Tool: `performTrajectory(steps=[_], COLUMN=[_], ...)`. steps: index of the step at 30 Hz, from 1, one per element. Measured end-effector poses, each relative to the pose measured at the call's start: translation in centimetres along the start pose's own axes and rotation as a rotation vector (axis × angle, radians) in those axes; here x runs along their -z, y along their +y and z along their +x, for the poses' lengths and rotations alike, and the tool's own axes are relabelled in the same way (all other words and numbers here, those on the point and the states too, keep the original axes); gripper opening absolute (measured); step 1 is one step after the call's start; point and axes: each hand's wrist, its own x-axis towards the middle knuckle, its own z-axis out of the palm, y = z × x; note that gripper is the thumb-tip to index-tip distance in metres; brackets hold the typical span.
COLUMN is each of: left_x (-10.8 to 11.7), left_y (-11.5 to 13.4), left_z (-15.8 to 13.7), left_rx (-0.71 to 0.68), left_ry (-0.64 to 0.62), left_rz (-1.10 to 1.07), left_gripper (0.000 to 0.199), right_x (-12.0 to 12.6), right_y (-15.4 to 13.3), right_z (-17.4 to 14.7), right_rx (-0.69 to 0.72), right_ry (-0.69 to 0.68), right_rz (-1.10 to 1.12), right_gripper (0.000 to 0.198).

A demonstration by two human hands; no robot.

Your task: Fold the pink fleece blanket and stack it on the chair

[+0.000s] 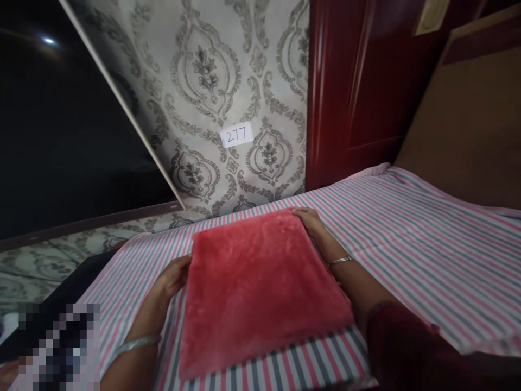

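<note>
We have a folded pink fleece blanket [260, 288] lying flat on the striped bedsheet [427, 239], near the bed's edge closest to us and squared up roughly with the stripes. It rests there as a neat, thick rectangle, its plush side up, which suggests we keep it flat so the layers stay aligned.

Our left hand [173, 277] sits at the blanket's left edge, about halfway along it. The fingers curl around that edge, with the tips tucked out of sight under or against the pile, so we cannot tell how tightly they close; they look gathered together, not spread. Our right hand [311, 220] lies at the far right corner, palm down, fingers close together and extended along the top edge, pressing on the fleece, not pinching it. With 1 hand at the side and 1 at the opposite corner, we steady the fold from 2 directions so it does not slide on the sheet.

A bangle [340, 261] circles the right wrist and another bangle [136, 343] the left. Beyond the bed stands patterned wallpaper [211, 70] bearing a small label [236, 134] reading 277, beside a dark red wardrobe [350, 87].
</note>
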Motion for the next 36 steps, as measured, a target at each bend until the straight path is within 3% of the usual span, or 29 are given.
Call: performTrajectory(steps=[3,7,11,16,22,26,31,36], left_x=[0.4,0.2,-0.3,0.0,2.4,2.5,1.1,0.2], left_y=[-0.6,-1.7,-2.3,-1.8,-2.8,-3.9,-4.9,-5.7], left_z=[-1.0,-1.2,-1.7,-2.8,-5.5,-7.6,-9.0,-9.5], left_rx=[-0.007,-0.172,-0.122,0.007,-0.005,-0.018,-0.031,-0.159], left_ry=[-0.039,0.125,0.194,0.125,0.015,-0.049,0.000,0.097], left_rz=[0.106,0.055,0.039,0.034,0.160,0.211,0.213,0.074], left_gripper=[0.018,0.017,0.012,0.010,0.024,0.033,0.035,0.033], right_x=[0.0,0.4,0.5,1.2,4.3,5.6,5.8,6.0], right_y=[-0.2,-0.2,-0.1,-1.2,-2.4,-2.6,-2.3,-2.1], right_z=[0.2,0.4,-0.1,-2.0,-5.5,-8.3,-11.1,-12.5], right_rx=[0.008,0.011,-0.035,-0.111,-0.176,-0.156,-0.129,-0.031], right_ry=[0.027,0.066,0.031,-0.077,-0.139,-0.157,-0.202,-0.192], right_rz=[-0.024,-0.058,-0.053,0.027,0.062,0.046,0.004,-0.079], right_gripper=[0.023,0.017,0.017,0.015,0.018,0.021,0.034,0.036])
